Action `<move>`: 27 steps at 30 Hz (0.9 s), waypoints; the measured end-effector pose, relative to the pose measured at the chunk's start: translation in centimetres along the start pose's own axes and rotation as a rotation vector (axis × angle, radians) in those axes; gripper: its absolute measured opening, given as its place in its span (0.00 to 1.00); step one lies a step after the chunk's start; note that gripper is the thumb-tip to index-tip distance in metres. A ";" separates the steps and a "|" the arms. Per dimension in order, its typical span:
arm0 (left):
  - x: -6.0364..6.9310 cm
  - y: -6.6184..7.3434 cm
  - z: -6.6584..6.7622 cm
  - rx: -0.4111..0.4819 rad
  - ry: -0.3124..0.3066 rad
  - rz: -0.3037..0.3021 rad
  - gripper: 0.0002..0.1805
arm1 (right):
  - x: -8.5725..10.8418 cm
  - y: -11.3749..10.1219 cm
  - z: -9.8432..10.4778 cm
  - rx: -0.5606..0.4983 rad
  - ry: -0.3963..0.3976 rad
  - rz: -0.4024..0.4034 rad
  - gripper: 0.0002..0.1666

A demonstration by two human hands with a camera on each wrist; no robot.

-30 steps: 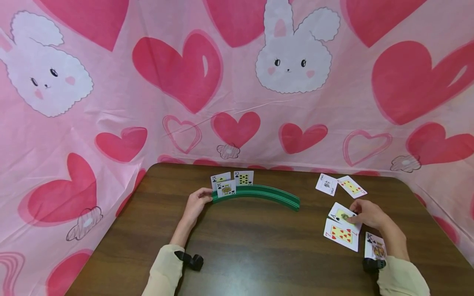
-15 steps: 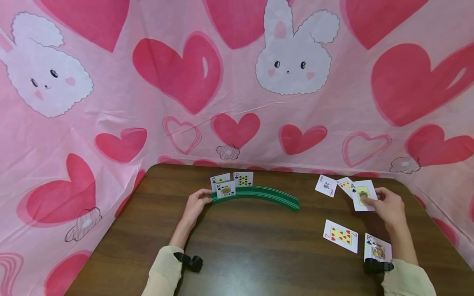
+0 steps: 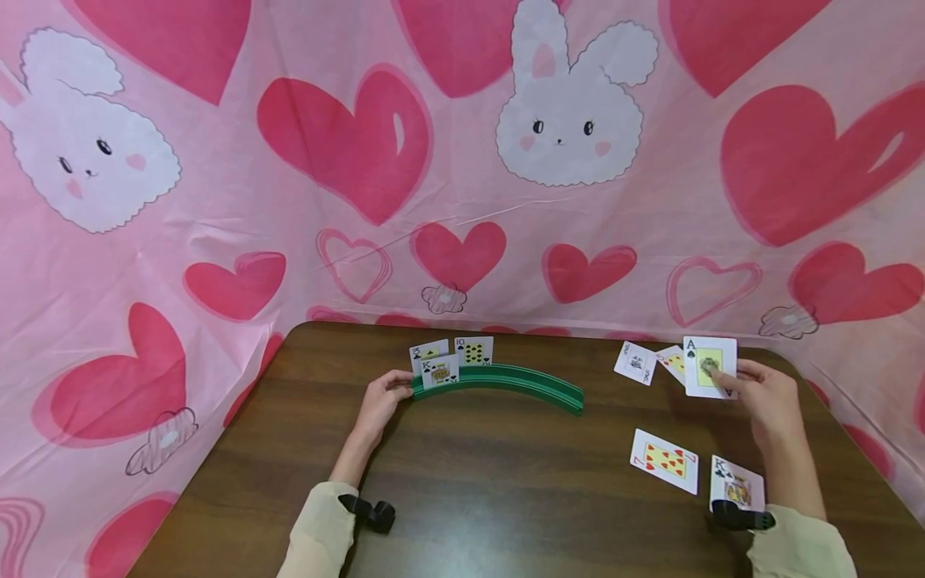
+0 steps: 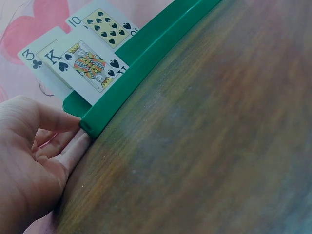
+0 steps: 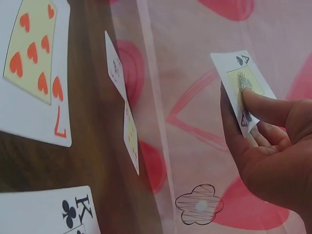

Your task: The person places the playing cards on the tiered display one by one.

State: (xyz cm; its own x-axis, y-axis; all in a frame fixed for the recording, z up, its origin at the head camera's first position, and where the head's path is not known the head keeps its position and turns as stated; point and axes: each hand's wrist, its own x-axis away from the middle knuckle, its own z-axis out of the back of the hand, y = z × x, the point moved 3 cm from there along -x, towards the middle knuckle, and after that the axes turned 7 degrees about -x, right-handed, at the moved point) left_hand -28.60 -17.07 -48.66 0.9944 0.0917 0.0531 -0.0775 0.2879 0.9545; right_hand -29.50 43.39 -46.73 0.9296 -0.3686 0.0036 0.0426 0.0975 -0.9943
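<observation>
Head view: your left hand [image 3: 381, 401] is at the left end of the green card rack [image 3: 516, 380], thumb and fingers pinching that end, while your right hand [image 3: 769, 405] is well apart on the other side, pinching the ace of spades [image 3: 698, 358]. Your thumb lies across the ace's face and your fingers are behind it. The right wrist view shows the card up in the air, clear of the surface [image 3: 520, 490] — so where it covers part of a red-pipped card [image 3: 672, 364] from the head view, the two are not touching.

Close by your left hand, three cards stand in the rack: the king of spades [image 3: 439, 372] in front, the three of clubs [image 3: 426, 348] partly hidden behind it, and the ten of spades [image 3: 474, 351] just to the right of the three. The rest of the rack curves away toward your right.

Around your right hand, a white card with a small dark figure [image 3: 635, 363] lies touching or nearly touching the red-pipped one. Nearer you are the seven of hearts [image 3: 665, 461] and the king of clubs [image 3: 737, 483] — the latter partly covered by your wrist camera [image 3: 742, 516].
</observation>
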 end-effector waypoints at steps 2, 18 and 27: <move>-0.1 -0.3 0.0 -0.014 0.008 -0.008 0.11 | 1.3 -1.6 -0.7 -0.023 -0.016 0.004 0.19; 0.6 0.3 0.3 -0.005 -0.002 -0.003 0.11 | 6.2 -7.4 -3.9 -0.162 -0.148 0.017 0.09; 0.6 1.2 0.1 -0.004 -0.007 -0.001 0.11 | 6.9 -9.3 -4.7 -0.140 -0.177 0.033 0.08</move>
State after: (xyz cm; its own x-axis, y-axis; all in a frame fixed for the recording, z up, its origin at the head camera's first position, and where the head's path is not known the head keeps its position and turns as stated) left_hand -28.06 -16.78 -47.43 0.9950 0.0845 0.0539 -0.0764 0.2914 0.9535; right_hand -25.21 35.58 -38.00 0.9798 -0.1986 -0.0229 -0.0289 -0.0272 -0.9992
